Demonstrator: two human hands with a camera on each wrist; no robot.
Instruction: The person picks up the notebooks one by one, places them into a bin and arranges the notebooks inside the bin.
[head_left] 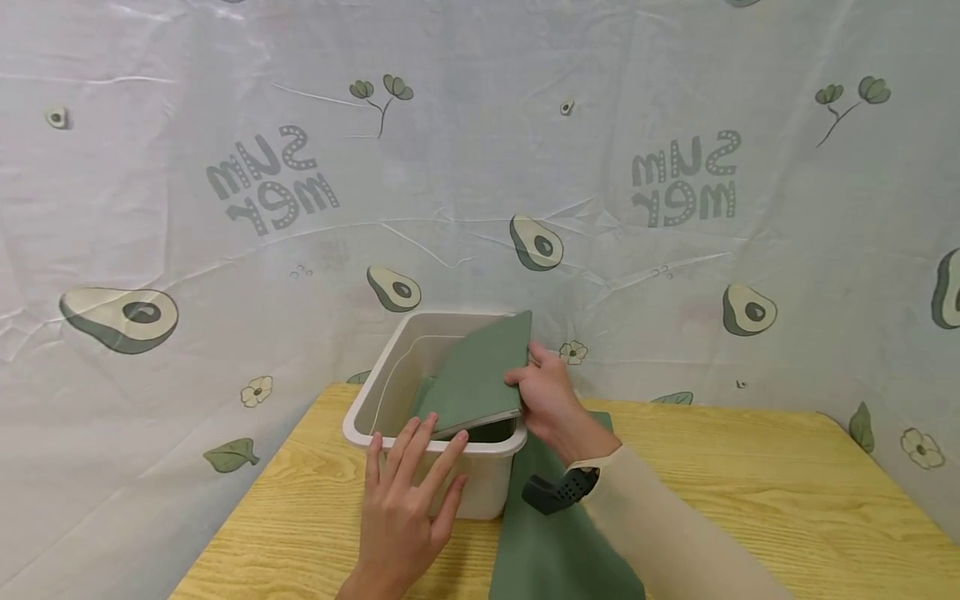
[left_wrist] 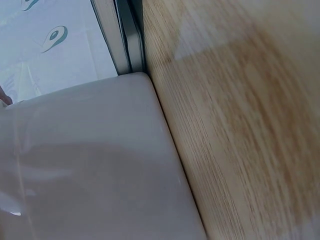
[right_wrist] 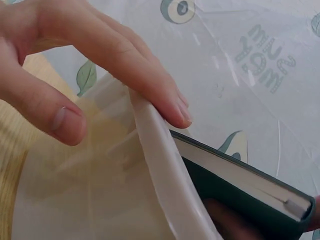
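The right hand [head_left: 551, 396] grips a green book [head_left: 480, 371] by its right edge, thumb on the upper cover. The book is tilted over the mouth of the white bin [head_left: 483, 492], its page edges facing the bin's near rim. The left hand [head_left: 405, 500] holds nothing closed: its spread fingers lie across that near rim, tips close by the book's lower edge. Directly right of the bin is a stack of green-covered books [head_left: 555, 533], on the wooden table [head_left: 742, 467]; behind the bin hangs a printed sheet [head_left: 450, 167].

The one-sided hold looks like the weak point: the book's weight could twist it loose and drop it inside the bin, or its low edge could pinch the left fingertips against the rim.
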